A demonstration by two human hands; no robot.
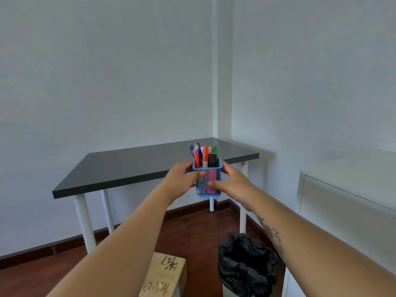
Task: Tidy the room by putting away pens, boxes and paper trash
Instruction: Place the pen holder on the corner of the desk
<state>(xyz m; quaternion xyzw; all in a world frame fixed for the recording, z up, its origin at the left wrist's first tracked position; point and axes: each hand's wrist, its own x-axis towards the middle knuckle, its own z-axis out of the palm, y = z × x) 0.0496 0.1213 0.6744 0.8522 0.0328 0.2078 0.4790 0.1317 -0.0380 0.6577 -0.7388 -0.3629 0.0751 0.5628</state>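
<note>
1. My left arm reaches forward from the lower left. The left hand [182, 180] grips the left side of a blue mesh pen holder [215, 190], thumb laid across the front mesh just under the rim and fingers curled round the far side.
2. The pen holder is upright and held in the air between both hands, in front of the table's near edge and not resting on anything. It is full of pens [205, 156]: blue, orange, black and green ones stand above the rim, and a pink one shows through the mesh.
3. My right arm comes in from the lower right. The right hand [235, 186] grips the holder's right side, thumb pressed low on the front mesh and fingers wrapped behind it.
4. The table [128, 168] has a dark top on white legs [82, 221] and stands in the corner of pale walls [107, 71].
5. The floor [53, 273] is reddish-brown wood with a dark skirting board.
6. Below my arms, a cardboard box [165, 275] sits on the floor; just to its right is a crumpled black plastic bag [246, 266].
7. A white cabinet [342, 200] stands against the right wall.
8. The box carries dark handwritten marks on its top and its front face; I cannot read them. I see no brand on the holder.
</note>
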